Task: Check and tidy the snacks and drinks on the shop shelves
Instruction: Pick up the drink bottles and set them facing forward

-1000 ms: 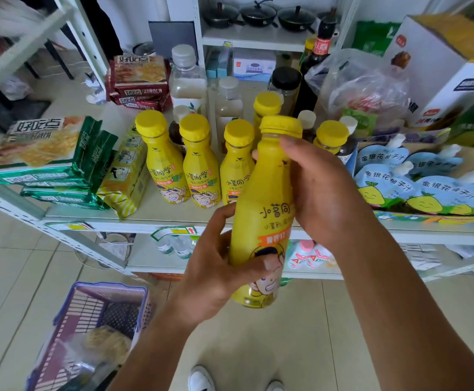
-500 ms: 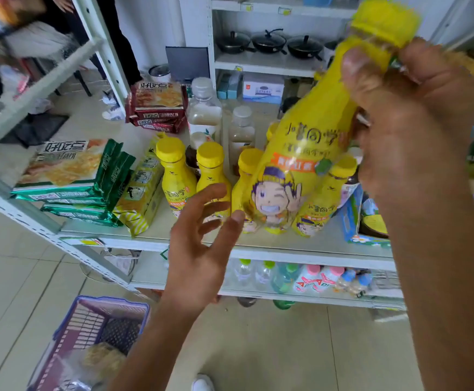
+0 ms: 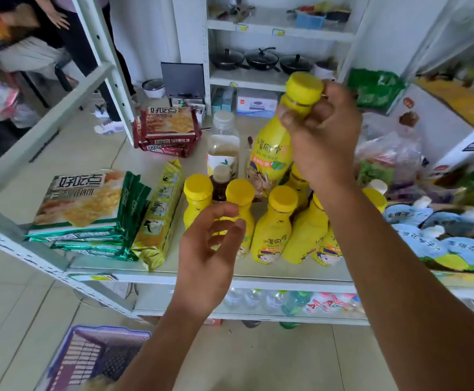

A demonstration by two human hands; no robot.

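Centrally, a yellow bottle (image 3: 272, 153) was clasped by the right grip (image 3: 323, 136) above the white shelf (image 3: 286, 277); the left grip (image 3: 204, 261) was held slack; the floor (image 3: 258, 362) was tiled.

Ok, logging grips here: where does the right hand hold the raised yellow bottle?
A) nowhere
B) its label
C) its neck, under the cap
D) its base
C: the right hand curls its fingers round the neck of the yellow bottle, just below the cap, with the label lower than the fingers.

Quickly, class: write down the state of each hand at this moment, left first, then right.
Left hand: open, fingers loosely spread, holding nothing.
Right hand: grips the yellow bottle by its neck.
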